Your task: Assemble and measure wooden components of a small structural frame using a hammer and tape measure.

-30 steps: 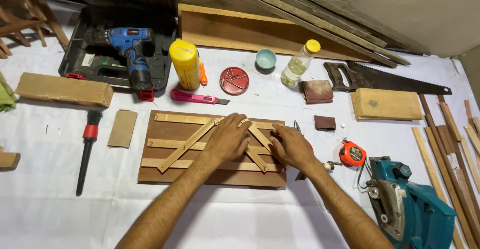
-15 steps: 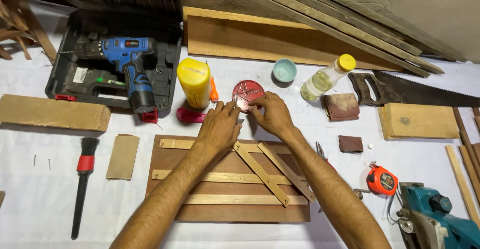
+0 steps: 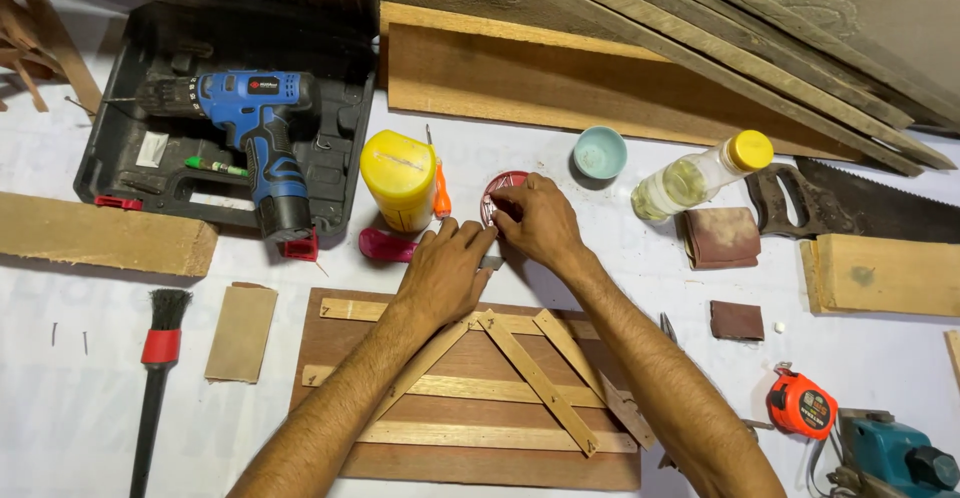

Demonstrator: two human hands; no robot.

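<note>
Two hands at the red round tin (image 3: 503, 187) — right hand (image 3: 537, 220) pinching its rim, left hand (image 3: 446, 268) beside, grip unclear.

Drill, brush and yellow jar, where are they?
Drill (image 3: 262, 128): head view, on its blue body.
Brush (image 3: 160, 346): head view, on its red collar.
Yellow jar (image 3: 398, 170): head view, on its lid.

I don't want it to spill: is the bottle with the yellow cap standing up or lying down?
Lying down. The bottle rests on its side on the white table, yellow cap on.
</note>
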